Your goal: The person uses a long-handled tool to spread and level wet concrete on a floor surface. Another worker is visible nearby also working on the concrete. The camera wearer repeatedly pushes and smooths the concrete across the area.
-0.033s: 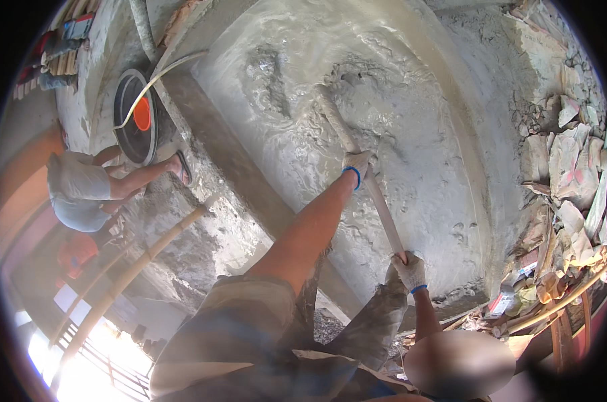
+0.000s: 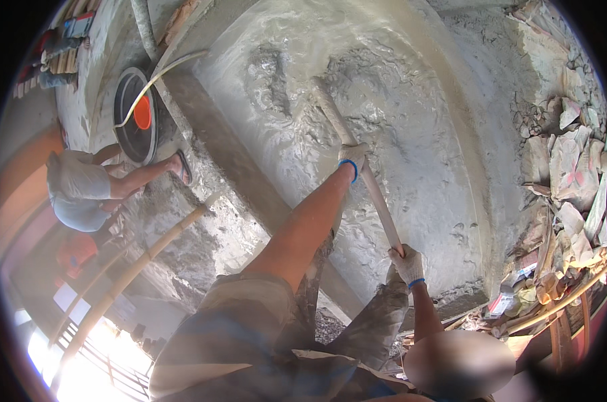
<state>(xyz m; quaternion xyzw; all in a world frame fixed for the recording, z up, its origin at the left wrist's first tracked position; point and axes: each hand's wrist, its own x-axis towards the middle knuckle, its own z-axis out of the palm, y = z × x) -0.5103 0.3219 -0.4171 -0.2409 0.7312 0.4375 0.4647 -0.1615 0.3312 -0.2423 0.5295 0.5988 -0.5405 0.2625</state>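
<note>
A long pale pole-like handle slants across wet grey cement. Its far end dips into the mix, and whatever head it carries is hidden there. Around the handle's middle my gloved left hand is closed, a blue band at its wrist. My right hand, in a similar whitish glove, grips the near end close to my legs. Beside the far end, the mix is churned into lumps and a hollow.
A low concrete edge runs along the mix's left side. Beyond it are a dark tub with an orange scoop-like item, a person in pale shorts, and a wooden pole. Torn sacks and rubble line the right.
Both hands and the handle have shifted slightly away from me and to the left. Both grips stay closed on it.
</note>
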